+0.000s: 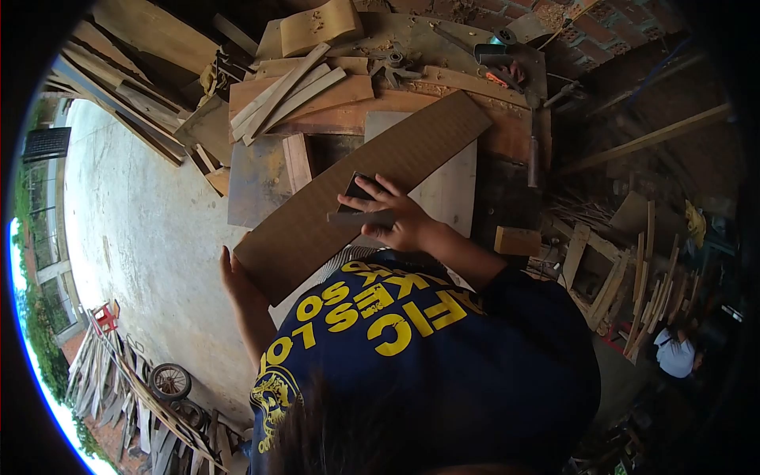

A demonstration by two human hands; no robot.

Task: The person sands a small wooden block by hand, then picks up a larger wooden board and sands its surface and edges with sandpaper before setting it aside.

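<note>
A long brown wooden board (317,206) lies diagonally across the bench in front of me, its near left end close to my body. My left hand (235,279) is at that near end, fingers along the edge and the palm side against it. On the board's upper face, near the middle, my right hand (405,224) presses a dark folded piece of sandpaper (347,217), fingers spread over it and the thumb on the near side. Part of the sandpaper is hidden under the fingers.
Loose wood strips (289,99) and a curved wood piece (321,25) lie at the back of the bench. A wood block (517,241) sits to the right. Scrap wood and a wheel (170,381) are at lower left. Another person (675,354) is at far right.
</note>
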